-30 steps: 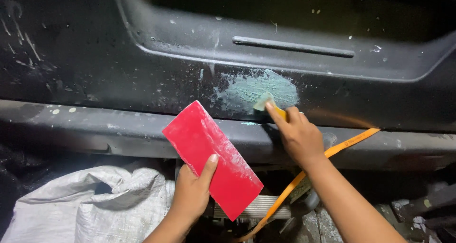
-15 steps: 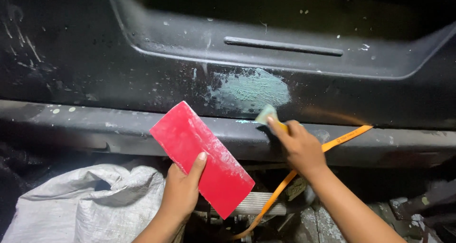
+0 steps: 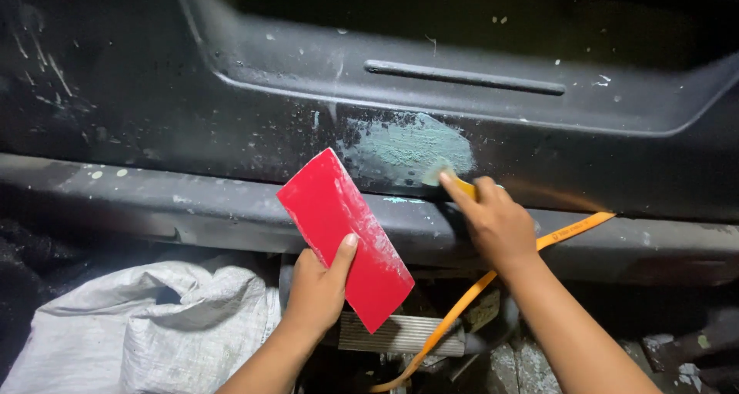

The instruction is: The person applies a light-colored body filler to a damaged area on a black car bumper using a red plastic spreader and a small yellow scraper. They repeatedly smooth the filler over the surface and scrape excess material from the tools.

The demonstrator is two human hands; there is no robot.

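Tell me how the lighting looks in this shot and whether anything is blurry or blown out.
Head view: light falls mainly on the centre, so the red card, the pale green filler patch and both hands are bright. The corners and the recess above the dark panel fade to near black. No glare is blown out. The spreader tip at the right hand is slightly soft; the left hand is sharp.

Spreader (image 3: 450,180) mostly hidden under right hand (image 3: 496,225). Strap (image 3: 462,305) passes behind forearm. Sack (image 3: 146,332) cut off at bottom edge.
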